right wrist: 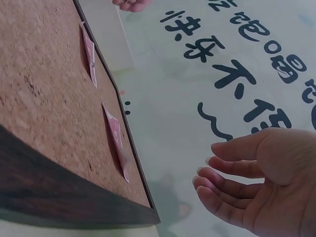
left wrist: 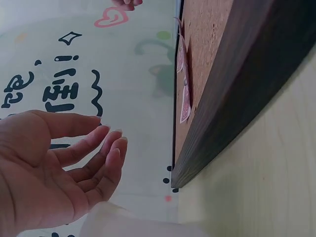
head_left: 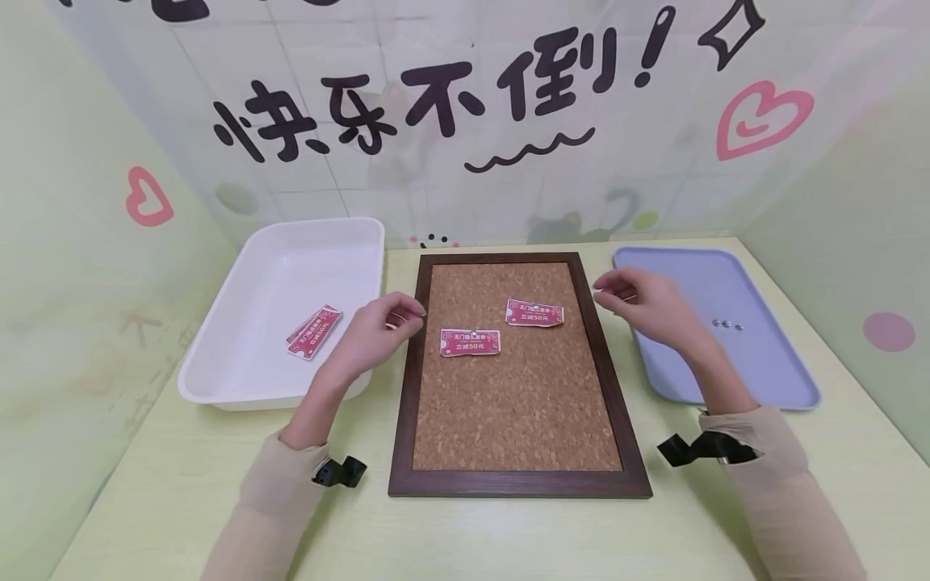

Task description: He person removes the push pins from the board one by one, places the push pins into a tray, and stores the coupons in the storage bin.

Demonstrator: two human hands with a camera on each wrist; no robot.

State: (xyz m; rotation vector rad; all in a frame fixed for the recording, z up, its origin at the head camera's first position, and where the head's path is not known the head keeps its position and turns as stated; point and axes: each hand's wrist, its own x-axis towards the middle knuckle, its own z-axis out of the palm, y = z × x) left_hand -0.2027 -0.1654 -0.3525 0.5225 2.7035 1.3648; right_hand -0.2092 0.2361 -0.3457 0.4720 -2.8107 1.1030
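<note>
The left hand and right hand are hovering near either side of the cork board at the frame's centre, their fingers bending loosely and holding nothing. Two red tickets are hanging there, bottom edges curling (the pins are catching only their tops). For another, keeping the paper flat while pushing straight through its upper middle seems best. Loose tickets are overlapping in the white tub, left; its raised rim is probably calling for a lift. Spare pins are lying on the blue tray, right.
</note>
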